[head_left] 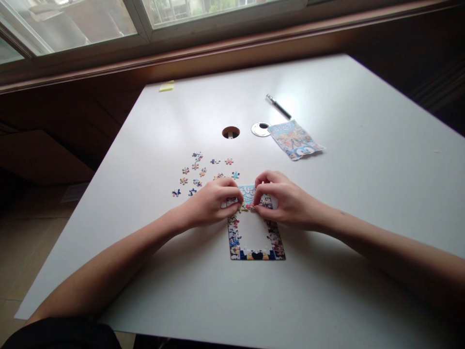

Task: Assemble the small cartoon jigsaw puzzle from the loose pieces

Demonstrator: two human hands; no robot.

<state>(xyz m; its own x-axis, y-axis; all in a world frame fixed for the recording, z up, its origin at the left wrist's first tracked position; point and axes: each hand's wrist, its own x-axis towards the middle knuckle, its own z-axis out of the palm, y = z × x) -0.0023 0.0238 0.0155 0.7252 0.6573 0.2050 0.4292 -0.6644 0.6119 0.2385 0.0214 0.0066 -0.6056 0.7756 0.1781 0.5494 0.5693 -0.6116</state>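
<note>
A partly assembled jigsaw puzzle (276,240) lies on the white table, its joined pieces forming a border around a bare middle. My left hand (218,201) is closed at the puzzle's upper left, thumb and fingertips pinched on its top part. Opposite it, my right hand (281,198) pinches the upper right of the same part with bent fingers. Between the hands, a light blue lettered section (248,194) shows. The fingers cover the pieces directly under them. Several loose puzzle pieces (197,182) lie beyond and left of my left hand.
A creased picture sheet (296,139) lies at the back right, partly over a round metal cover (260,129). Behind it is a dark pen (279,106). The table (145,140) has a round hole (230,132), and a yellow sticky note (166,86) is at its far edge.
</note>
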